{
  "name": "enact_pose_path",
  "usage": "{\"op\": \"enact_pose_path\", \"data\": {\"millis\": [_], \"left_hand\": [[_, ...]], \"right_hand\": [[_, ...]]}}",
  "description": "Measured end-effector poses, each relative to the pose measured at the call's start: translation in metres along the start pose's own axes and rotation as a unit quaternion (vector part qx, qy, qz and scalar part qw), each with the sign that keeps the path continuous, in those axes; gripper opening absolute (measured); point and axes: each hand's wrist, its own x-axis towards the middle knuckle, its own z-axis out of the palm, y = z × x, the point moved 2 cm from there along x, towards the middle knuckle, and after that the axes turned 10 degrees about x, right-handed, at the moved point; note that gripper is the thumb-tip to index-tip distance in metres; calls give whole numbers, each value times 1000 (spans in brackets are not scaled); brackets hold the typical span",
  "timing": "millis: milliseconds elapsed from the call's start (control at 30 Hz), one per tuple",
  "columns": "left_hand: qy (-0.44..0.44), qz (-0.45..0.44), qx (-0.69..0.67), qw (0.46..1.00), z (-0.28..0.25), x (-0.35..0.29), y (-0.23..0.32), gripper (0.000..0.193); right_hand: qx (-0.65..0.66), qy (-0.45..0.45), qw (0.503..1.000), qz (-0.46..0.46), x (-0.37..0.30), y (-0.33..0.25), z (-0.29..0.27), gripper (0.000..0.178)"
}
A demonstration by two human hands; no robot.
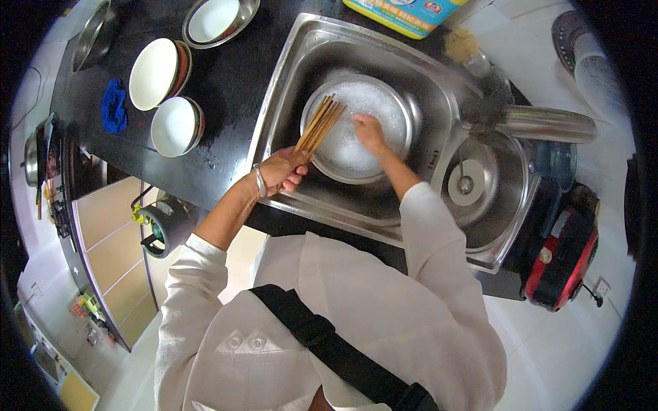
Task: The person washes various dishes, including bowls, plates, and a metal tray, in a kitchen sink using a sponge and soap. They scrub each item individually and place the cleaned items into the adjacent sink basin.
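Observation:
A bundle of wooden chopsticks (321, 126) is gripped at its lower end by my left hand (284, 170), fingers wrapped round it. The bundle slants up and to the right over a round metal basin (409, 130). White suds (356, 152) fill the basin, which sits in the larger bowl of the steel sink (291, 65). Over the suds is my right hand (371, 133), slightly blurred, its fingers curled closed near the chopstick tips but apart from them. Whether it holds anything small is hidden.
On the dark counter (212, 113) at left are stacked bowls (153, 74), more bowls (173, 127), a bowl in a metal dish (212, 20) and a blue cloth (114, 107). The faucet (548, 123) and smaller sink bowl (497, 198) lie right, beside a red-black appliance (563, 257).

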Motion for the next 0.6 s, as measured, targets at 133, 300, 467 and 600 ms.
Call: {"op": "enact_pose_path", "data": {"millis": [133, 300, 467, 600], "left_hand": [[51, 63, 139, 987, 33, 11, -9, 18], [168, 184, 531, 810, 52, 13, -1, 38], [236, 398, 486, 741, 66, -9, 18, 45], [315, 421, 366, 768, 37, -31, 11, 28]], "right_hand": [[329, 267, 906, -18, -47, -64, 7, 50], [599, 164, 773, -126, -90, -124, 2, 16], [391, 253, 804, -370, -184, -179, -63, 21], [108, 385, 811, -427, -253, -191, -92, 18]]}}
